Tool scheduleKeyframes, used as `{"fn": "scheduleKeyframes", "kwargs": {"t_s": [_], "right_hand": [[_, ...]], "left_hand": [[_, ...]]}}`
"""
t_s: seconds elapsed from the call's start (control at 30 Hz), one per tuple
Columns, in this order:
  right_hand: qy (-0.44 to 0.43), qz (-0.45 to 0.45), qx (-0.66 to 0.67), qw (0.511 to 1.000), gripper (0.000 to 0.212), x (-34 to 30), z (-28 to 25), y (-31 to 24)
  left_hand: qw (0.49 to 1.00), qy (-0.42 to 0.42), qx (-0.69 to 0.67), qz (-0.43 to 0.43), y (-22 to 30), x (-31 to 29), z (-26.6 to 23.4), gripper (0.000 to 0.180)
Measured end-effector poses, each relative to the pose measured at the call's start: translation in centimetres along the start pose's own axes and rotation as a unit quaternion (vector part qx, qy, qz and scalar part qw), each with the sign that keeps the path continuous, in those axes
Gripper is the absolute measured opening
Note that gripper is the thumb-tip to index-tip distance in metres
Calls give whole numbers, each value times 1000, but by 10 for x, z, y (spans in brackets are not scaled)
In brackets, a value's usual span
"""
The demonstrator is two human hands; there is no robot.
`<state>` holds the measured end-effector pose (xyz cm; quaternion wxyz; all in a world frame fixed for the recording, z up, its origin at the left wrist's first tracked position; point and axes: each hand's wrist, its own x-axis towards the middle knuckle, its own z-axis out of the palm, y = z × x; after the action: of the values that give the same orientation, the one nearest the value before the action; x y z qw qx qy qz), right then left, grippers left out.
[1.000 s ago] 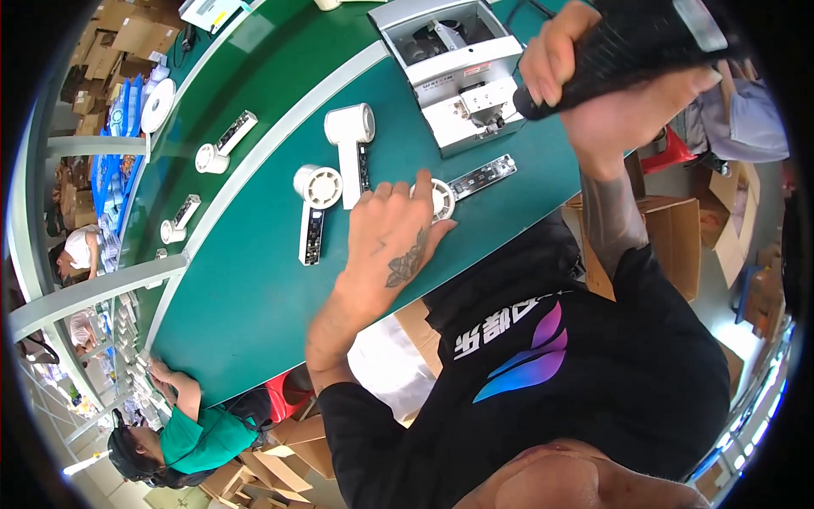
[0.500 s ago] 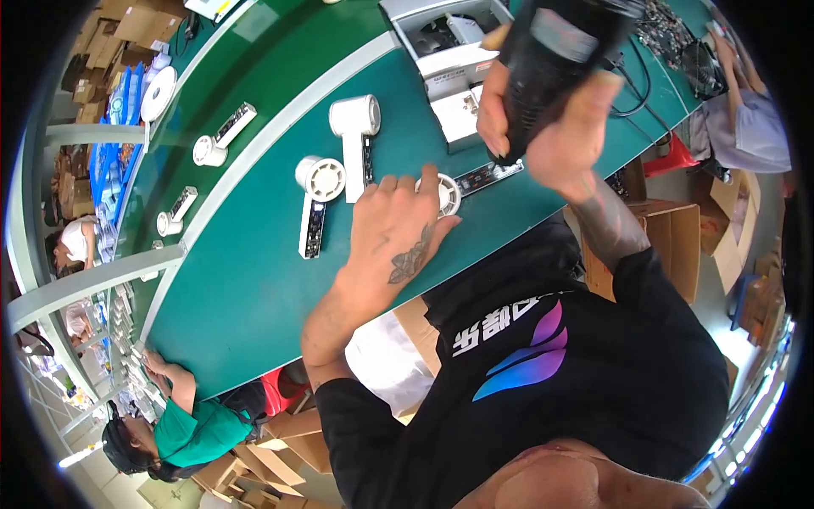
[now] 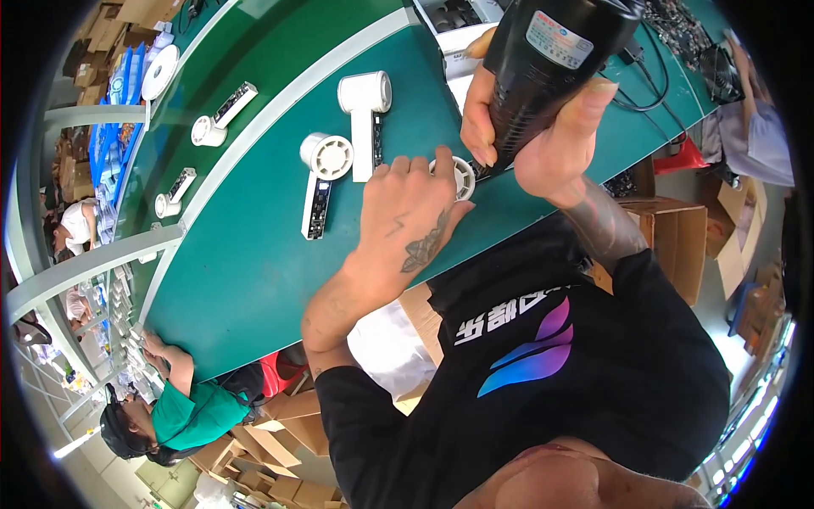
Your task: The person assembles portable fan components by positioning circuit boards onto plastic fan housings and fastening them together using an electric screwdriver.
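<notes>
Across the view beneath my arms spreads the green counter (image 3: 246, 288), with a light-grey machine (image 3: 460, 40) at its far side, partly hidden behind my right hand (image 3: 551, 159). That hand is wrapped around a bulky black power tool (image 3: 536, 89), held nose down. Near it but apart, my left hand (image 3: 409, 210) lies palm down, fingertips at the round head of a white handheld fan (image 3: 464, 180); I cannot tell whether they grip it. So this fan lies between my hands, its handle running right, under the tool. Beyond my left knuckles lie a second white fan (image 3: 366, 119) and, left of it, a third white fan (image 3: 326, 166). Smallest is the dark circuit strip (image 3: 482, 172) in the first fan's handle, mostly covered.

A second ago the tool was up by the machine and the strip showed; now the tool has come down over the handle, while my left hand stays at the fan's head.
</notes>
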<state>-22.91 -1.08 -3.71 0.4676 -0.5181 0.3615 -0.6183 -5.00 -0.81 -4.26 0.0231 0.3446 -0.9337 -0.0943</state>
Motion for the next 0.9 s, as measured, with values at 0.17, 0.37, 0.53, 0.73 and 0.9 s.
{"fn": "scheduleKeyframes", "kwargs": {"t_s": [0.17, 0.37, 0.53, 0.73, 0.9], "right_hand": [[28, -9, 5, 1000, 116, -8, 10, 7], [12, 9, -20, 1000, 118, -5, 11, 5], [5, 7, -22, 1000, 118, -4, 9, 1], [3, 42, 4, 999, 117, -8, 9, 3], [22, 79, -7, 997, 117, -9, 13, 0]], "left_hand": [[1000, 3, 2, 4, -2, -1, 3, 50], [1000, 7, -12, 4, -3, 0, 6, 45], [1000, 20, -10, 1, -4, -1, 6, 49], [1000, -1, 12, 1, -3, -1, 7, 56], [1000, 13, 22, 10, -3, -2, 9, 48]]}}
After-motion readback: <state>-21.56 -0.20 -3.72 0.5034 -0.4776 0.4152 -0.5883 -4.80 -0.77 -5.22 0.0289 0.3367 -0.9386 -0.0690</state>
